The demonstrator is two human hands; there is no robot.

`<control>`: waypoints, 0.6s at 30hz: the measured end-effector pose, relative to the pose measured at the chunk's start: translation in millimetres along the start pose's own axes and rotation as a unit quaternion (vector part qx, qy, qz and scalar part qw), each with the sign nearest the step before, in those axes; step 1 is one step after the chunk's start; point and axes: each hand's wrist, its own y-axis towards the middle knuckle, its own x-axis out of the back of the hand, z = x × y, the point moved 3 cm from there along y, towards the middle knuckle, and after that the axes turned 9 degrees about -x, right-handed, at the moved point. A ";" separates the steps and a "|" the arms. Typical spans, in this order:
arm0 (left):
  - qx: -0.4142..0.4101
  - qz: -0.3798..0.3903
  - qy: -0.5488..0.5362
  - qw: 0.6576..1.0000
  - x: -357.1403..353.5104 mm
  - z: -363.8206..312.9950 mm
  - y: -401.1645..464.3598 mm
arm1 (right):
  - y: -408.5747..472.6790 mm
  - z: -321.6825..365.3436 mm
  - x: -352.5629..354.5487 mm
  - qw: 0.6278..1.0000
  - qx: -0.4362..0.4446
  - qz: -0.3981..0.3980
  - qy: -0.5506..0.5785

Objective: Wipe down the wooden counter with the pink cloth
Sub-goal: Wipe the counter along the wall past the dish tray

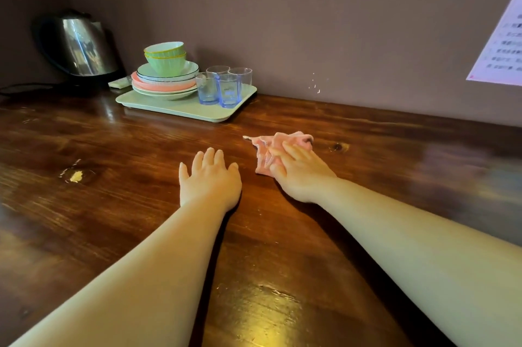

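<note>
The pink cloth lies crumpled on the dark wooden counter, right of centre. My right hand presses down on it with straight fingers, covering its near part. My left hand rests flat on the bare wood just left of the cloth, palm down, fingers straight, holding nothing.
A pale green tray at the back carries stacked plates, green bowls and several clear glasses. A steel kettle stands in the back left corner. The wall runs behind; a sheet of paper hangs at right.
</note>
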 end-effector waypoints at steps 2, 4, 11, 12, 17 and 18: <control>-0.001 0.002 -0.001 1.000 -0.1 2.1 0.2 | 10.8 -4.3 10.2 1.000 -0.021 -0.001 0.002; -0.005 0.004 0.000 1.000 0.4 2.8 0.8 | 18.3 -2.8 18.3 0.999 -0.050 -0.010 -0.016; -0.009 0.003 0.001 1.000 -2.4 3.7 1.5 | -9.6 -14.1 4.5 1.000 0.004 -0.008 0.003; -0.009 0.002 0.001 1.000 -2.4 4.5 1.3 | -6.1 -18.0 6.1 1.000 0.003 -0.014 0.008; -0.012 0.014 -0.001 1.000 2.5 1.7 -2.9 | 18.4 -19.0 21.6 0.995 -0.079 -0.051 -0.027; -0.011 0.016 0.000 1.000 2.6 0.9 -3.8 | 17.3 -17.9 19.0 0.995 -0.074 -0.045 -0.041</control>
